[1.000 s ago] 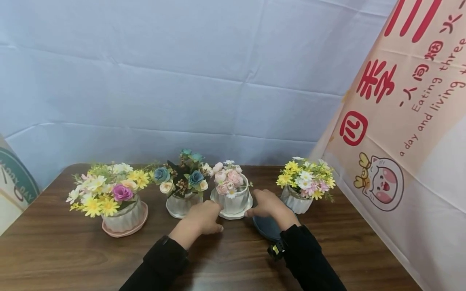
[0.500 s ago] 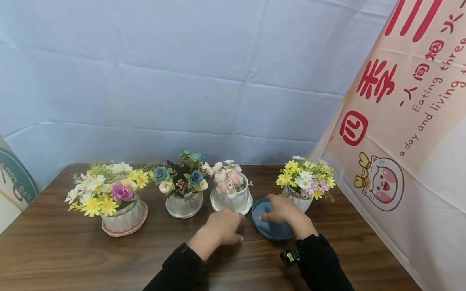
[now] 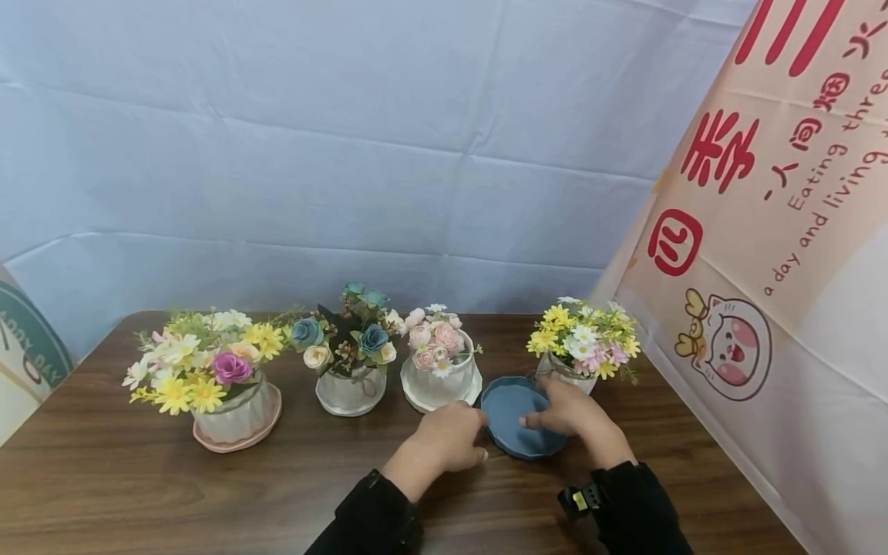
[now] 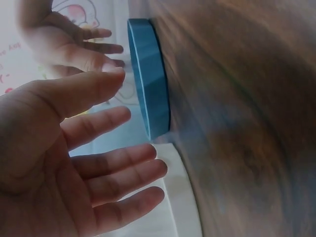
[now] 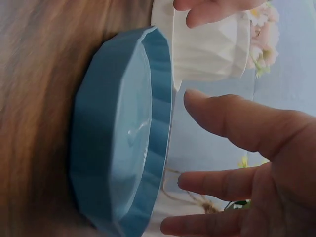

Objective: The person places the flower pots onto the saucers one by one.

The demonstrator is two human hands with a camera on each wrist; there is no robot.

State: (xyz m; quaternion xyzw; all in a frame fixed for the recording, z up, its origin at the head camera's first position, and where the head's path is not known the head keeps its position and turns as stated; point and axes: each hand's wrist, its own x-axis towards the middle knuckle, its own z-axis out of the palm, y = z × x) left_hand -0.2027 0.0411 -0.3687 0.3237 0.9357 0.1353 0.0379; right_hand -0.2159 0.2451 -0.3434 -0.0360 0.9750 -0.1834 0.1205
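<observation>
A shallow blue saucer (image 3: 509, 424) with a faceted rim lies on the table, with nothing in it. Fingers extended and spread, my left hand (image 3: 445, 441) is at its left side, near the white saucer (image 4: 185, 197) in the left wrist view. My right hand (image 3: 572, 412) reaches over the blue saucer's right part toward a ribbed white pot (image 3: 565, 371) of yellow, white and pink flowers (image 3: 583, 339). The right wrist view shows its thumb and fingers (image 5: 217, 185) apart and loosely straight, holding nothing. That hand partly hides the pot.
Left of the blue saucer stand a pot of pink flowers (image 3: 440, 347) on a white saucer, a pot of blue roses (image 3: 350, 389), and a larger pot of mixed flowers (image 3: 239, 412) on a pink saucer (image 3: 267, 432). Cloth (image 3: 444, 193) hangs behind the wooden table (image 3: 139, 493).
Both hands have moved right. My right hand has shifted from between the white and blue saucers to beside the yellow-flower pot; my left has come up to the blue saucer. The pots stay put.
</observation>
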